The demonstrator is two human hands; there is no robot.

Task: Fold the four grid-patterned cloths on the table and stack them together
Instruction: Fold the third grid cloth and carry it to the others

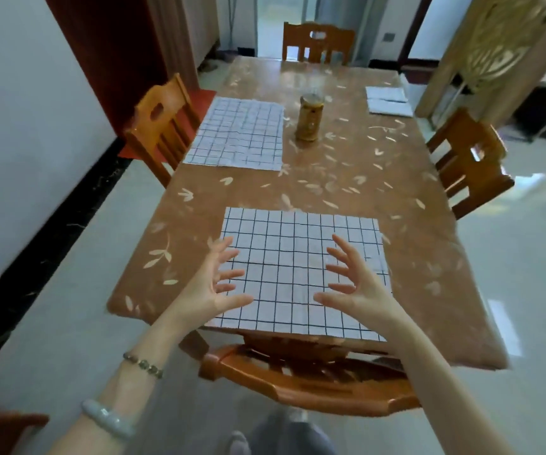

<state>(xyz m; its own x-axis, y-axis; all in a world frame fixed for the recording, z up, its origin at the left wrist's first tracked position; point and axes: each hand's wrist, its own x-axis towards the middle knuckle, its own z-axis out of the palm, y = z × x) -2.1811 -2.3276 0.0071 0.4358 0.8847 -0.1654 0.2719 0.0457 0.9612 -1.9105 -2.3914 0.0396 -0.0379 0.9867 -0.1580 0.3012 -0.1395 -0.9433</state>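
left hand point(214, 284): fingers spread, palm inward, over near cloth point(301, 274) | right hand point(355, 284): spread likewise, holding nothing | near cloth: flat at table point(363, 178) edge | second cloth point(237, 133): far left

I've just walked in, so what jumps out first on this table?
Two open hands, left and right, hover with fingers spread over a grid-patterned cloth lying flat at the table's near edge. A second grid cloth lies flat further back on the left. Beside it, near the middle, stands a brown cylindrical container.
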